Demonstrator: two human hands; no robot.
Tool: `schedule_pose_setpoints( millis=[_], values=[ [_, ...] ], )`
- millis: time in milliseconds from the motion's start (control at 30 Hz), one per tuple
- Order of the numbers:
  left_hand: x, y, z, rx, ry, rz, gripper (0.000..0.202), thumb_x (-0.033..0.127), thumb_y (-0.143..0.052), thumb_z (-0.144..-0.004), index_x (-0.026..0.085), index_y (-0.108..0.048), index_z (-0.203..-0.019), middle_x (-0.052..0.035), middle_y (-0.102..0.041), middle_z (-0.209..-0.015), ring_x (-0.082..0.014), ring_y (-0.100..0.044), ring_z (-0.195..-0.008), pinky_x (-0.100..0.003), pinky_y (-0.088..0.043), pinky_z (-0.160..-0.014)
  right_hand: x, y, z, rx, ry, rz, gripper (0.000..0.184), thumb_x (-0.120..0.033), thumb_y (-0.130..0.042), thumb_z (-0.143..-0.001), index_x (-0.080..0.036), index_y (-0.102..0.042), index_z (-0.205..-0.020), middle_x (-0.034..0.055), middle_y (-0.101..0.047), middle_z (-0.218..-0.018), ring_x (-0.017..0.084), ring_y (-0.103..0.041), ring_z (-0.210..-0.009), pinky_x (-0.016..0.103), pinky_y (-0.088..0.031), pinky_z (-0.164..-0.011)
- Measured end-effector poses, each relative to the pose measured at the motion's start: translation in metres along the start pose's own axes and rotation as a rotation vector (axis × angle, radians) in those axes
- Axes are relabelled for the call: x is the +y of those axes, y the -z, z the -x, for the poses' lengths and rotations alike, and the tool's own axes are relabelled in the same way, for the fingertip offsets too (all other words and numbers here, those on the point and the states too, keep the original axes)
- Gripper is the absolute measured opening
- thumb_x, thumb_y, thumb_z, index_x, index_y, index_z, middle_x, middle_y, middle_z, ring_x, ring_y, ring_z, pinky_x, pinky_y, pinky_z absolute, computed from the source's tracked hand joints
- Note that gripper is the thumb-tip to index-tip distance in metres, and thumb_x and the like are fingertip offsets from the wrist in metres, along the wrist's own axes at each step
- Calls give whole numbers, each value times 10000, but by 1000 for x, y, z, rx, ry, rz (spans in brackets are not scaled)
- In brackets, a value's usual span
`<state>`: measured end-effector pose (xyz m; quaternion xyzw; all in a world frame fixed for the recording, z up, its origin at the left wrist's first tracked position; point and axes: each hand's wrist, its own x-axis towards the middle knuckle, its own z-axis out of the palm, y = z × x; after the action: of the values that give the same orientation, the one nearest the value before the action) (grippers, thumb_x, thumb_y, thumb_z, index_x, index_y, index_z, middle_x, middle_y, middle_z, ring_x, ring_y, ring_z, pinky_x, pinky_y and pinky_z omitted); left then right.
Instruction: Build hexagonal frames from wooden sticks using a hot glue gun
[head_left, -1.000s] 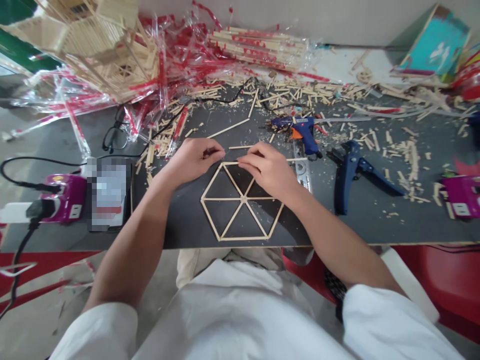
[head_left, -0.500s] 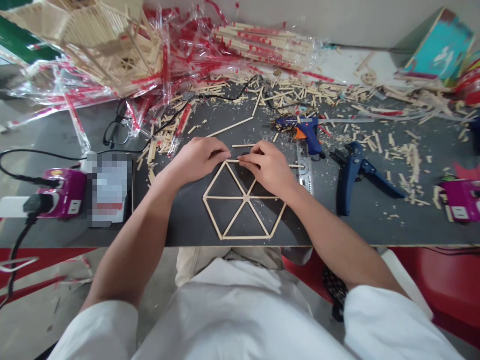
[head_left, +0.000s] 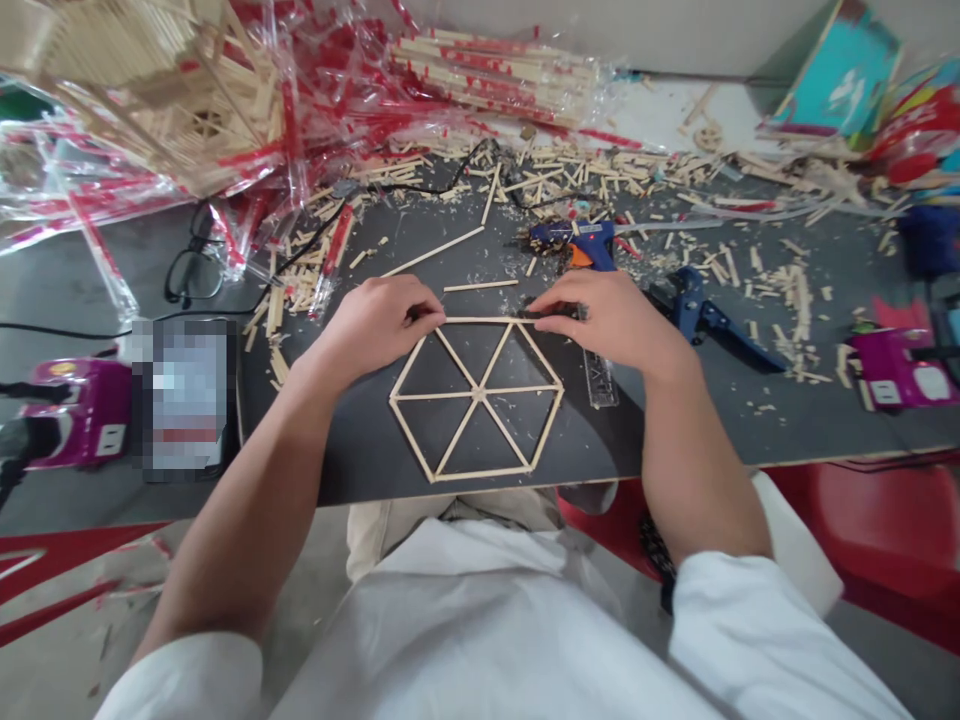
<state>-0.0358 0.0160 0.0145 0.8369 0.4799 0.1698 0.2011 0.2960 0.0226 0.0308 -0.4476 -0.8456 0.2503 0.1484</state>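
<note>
A hexagon of thin wooden sticks (head_left: 475, 394), with spokes meeting at its centre, lies flat on the dark board (head_left: 360, 450) in front of me. My left hand (head_left: 379, 322) pinches the left end of the hexagon's top stick. My right hand (head_left: 611, 318) pinches the top stick's right end, its fingers closed over the upper right corner. A loose stick (head_left: 480, 286) lies just beyond the hexagon, between my hands.
A blue glue gun (head_left: 581, 243) and a blue cutter (head_left: 705, 315) lie right of my hands, with a metal ruler (head_left: 600, 375) under my right wrist. Stick offcuts litter the far board. Plastic-wrapped stick bundles (head_left: 495, 75), glasses (head_left: 191, 275), a phone (head_left: 184, 395) and purple boxes (head_left: 71, 412) surround it.
My right hand slid right along the top stick, from its middle to the hexagon's upper right corner, uncovering the spokes. My left hand stayed at the upper left corner. The view shifted slightly.
</note>
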Motion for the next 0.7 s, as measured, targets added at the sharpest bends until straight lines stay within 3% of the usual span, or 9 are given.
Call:
schedule_pose_setpoints(
  millis=[133,700],
  values=[
    [-2,-1,0,-1,-10,9,289,415,-630,-1012,206,-830,-1008,-63,-788,-965,-199,-679,-811,-329,-478,-779,3,3,2,-58,-15,14,146,-257,-723,-991,-229,-851,-1056,85,-809,-1077,232,-713,-891,415,-542,-834],
    [-5,-1,1,-12,-16,11,263,436,-649,-1020,231,-815,-1018,-48,-770,-937,-194,-670,-800,-316,-459,-755,-5,-3,0,4,-56,-89,179,-278,-676,-992,-198,-825,-1051,117,-791,-1074,235,-722,-907,427,-578,-850]
  ],
)
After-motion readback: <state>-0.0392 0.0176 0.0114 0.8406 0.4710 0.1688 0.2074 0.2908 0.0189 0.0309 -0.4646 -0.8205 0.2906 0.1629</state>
